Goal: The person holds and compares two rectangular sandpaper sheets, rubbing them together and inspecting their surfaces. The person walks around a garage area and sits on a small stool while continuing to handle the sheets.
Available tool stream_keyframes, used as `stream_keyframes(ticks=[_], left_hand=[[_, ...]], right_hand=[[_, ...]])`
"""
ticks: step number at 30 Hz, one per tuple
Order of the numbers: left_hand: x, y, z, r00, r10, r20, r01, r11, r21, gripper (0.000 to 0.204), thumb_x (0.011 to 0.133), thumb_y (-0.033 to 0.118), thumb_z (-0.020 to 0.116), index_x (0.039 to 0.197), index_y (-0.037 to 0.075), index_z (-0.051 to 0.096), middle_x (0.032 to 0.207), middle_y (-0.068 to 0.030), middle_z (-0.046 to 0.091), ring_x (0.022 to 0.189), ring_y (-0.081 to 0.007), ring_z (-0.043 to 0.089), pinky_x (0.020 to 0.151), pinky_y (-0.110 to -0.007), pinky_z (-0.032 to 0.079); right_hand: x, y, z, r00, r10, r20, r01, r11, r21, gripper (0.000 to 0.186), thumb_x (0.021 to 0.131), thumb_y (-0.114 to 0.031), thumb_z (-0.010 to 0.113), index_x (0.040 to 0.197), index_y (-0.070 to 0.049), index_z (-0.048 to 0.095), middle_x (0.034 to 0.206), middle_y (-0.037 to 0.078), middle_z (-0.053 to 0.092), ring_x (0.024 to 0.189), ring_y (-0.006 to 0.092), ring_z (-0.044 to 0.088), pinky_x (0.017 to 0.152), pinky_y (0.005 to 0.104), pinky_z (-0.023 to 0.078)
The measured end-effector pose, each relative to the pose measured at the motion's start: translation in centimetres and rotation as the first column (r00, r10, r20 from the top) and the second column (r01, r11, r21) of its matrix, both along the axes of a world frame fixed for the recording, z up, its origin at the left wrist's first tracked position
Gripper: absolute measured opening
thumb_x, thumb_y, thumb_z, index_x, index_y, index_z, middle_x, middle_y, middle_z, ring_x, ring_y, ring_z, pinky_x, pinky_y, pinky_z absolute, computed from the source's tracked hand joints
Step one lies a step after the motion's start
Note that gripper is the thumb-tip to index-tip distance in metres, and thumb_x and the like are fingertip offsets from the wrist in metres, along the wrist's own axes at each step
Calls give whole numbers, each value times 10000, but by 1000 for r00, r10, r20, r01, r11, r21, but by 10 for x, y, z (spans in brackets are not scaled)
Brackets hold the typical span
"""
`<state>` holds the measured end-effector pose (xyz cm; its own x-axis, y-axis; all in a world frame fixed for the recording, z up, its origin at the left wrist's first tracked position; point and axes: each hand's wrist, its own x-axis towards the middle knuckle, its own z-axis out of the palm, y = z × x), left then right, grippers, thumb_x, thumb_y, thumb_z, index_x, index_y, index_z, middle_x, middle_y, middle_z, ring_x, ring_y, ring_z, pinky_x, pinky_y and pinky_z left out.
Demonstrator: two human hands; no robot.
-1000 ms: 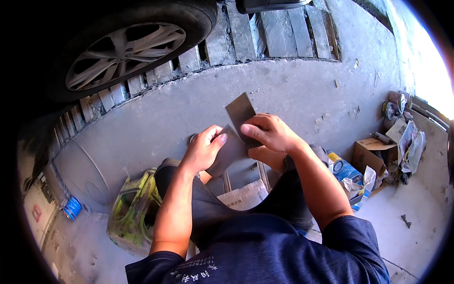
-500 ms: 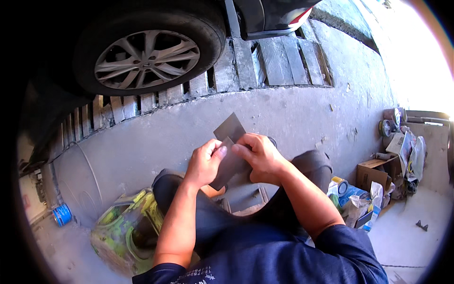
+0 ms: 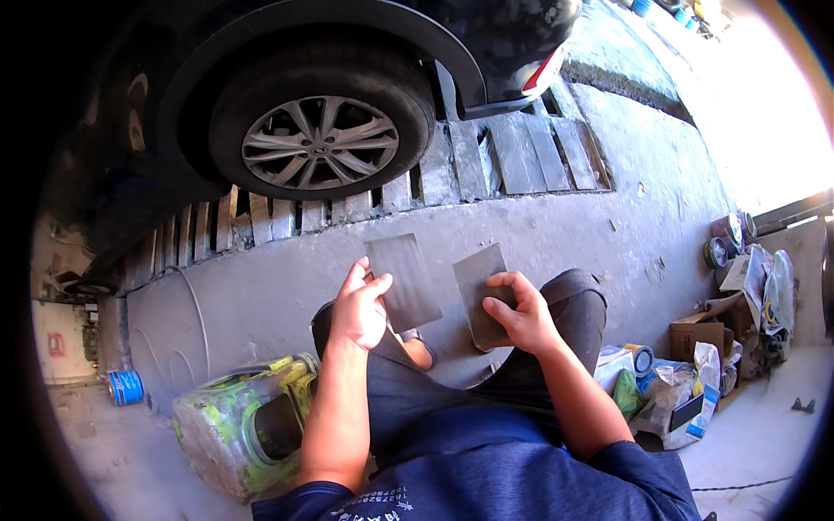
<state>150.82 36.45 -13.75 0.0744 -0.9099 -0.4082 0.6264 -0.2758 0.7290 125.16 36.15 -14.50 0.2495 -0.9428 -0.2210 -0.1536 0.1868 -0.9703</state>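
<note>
Between the thumb and fingers of my left hand (image 3: 360,314) is a flat, dark grey rectangular sheet (image 3: 407,282) that looks like sandpaper. A second grey sandpaper sheet (image 3: 476,273) is pinched in my right hand (image 3: 525,319), its thumb lying on the face toward me. The two sheets are apart, with a strip of floor showing between them. Both are held above my knees, tilted slightly. The fingers behind the left sheet are mostly hidden.
A dark car's wheel (image 3: 321,143) stands ahead on slatted boards (image 3: 512,156). By my left leg sits a worn green-and-grey plastic container (image 3: 234,425), with a blue can (image 3: 126,388) beyond it. Cardboard boxes (image 3: 695,337) and bags (image 3: 665,399) lie to my right.
My hands have moved apart. The sheets crossed or overlapped between them before; now each hand holds one separately. The view has shifted, showing more of the car.
</note>
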Motion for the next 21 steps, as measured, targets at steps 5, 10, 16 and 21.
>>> stream_keyframes(ticks=[5,10,16,21], left_hand=[[-7,19,-8,965,5,263,-19,999,50,495,889,8,531,1352,-17,359,1100,-115,569,1017,-154,546,899,-306,436],[-25,28,16,864,59,500,-3,994,-112,518,909,42,522,1398,-4,355,1082,-99,605,957,-119,570,869,-262,442],[-46,29,34,964,205,167,-148,942,-302,547,878,34,449,1416,48,349,1282,-145,521,1147,-229,537,998,-368,419],[-48,26,36,980,147,135,-83,916,-391,564,878,1,458,1426,-8,324,1316,-152,501,1176,-202,506,1029,-343,380]], right_hand=[[-4,15,10,981,4,196,-6,1000,6,586,856,-51,648,1392,-56,411,1262,57,503,1162,131,459,1008,286,352],[7,34,21,942,191,275,-192,981,-25,493,922,-105,590,1385,-41,434,1308,64,491,1222,151,440,1035,294,330],[41,58,18,878,278,389,-334,939,83,434,987,-115,494,1409,-54,412,1333,54,491,1219,121,435,1037,272,328],[58,59,16,863,87,498,-250,929,272,419,976,-41,430,1393,-72,453,1311,61,528,1192,128,475,1039,273,343]])
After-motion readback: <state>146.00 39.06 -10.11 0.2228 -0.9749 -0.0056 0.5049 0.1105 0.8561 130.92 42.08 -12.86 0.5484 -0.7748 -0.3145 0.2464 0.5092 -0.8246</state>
